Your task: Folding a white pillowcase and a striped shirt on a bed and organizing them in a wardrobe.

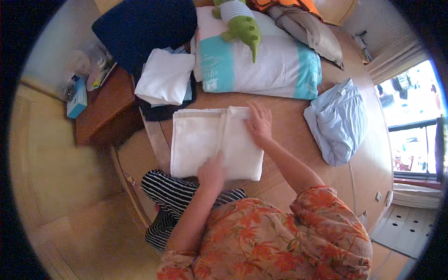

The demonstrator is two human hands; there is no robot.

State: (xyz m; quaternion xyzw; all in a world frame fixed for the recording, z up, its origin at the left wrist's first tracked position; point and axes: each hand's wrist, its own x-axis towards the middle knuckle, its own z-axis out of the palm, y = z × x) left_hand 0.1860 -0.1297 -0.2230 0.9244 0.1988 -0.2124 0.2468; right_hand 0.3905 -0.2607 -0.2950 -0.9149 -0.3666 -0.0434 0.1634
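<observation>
Folded white cloth (pixel 193 142) lies in front of you on the brown surface (pixel 289 112), a raised fold running down near its middle. Your right hand (pixel 259 123) is on its upper right edge, fingers spread. Your left hand (pixel 212 173) is at its lower edge, blurred; cannot tell if pinching or pressing. Beyond: turquoise-ended bundle (pixel 266 77), green plush toy (pixel 243 30) on top. Right: pale blue clothes (pixel 338 123), heaped.

green plush toy (pixel 243 29) — atop white-and-teal bundle (pixel 268 77) | blue box (pixel 77 103) | brown cabinet (pixel 112 105) | bright window (pixel 408 125)
</observation>
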